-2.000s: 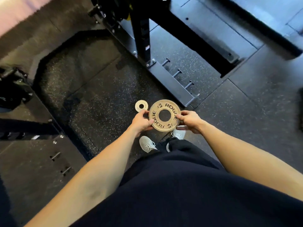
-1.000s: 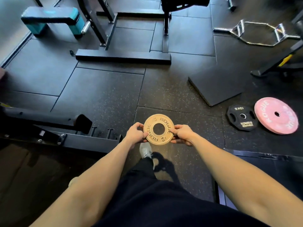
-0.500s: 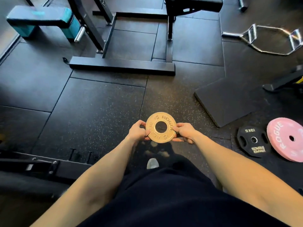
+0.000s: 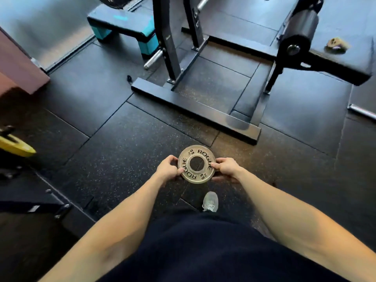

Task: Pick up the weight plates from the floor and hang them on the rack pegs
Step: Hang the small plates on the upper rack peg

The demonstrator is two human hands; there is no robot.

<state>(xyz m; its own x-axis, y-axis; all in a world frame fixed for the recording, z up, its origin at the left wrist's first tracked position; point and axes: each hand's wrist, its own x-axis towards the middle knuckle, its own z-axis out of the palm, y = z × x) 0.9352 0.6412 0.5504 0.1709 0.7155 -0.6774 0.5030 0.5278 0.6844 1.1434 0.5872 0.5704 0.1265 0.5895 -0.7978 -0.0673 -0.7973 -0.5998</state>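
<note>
A small tan weight plate marked ROGUE, with a round centre hole, is held flat at waist height above the floor. My left hand grips its left rim and my right hand grips its right rim, thumbs on top. A black plate rack with upright posts and a chrome peg stands ahead, its base bar lying across the floor. A dark plate hangs near the top left of the rack.
A teal and black step platform sits at the back left. A padded bench with a roller stands at the right. A yellow object shows at the left edge. My shoe is below the plate on the black rubber floor.
The view has swung left and toward the rack: the pink and black plates and the hex bar have left the frame. Both hands still hold the tan plate the same way.
</note>
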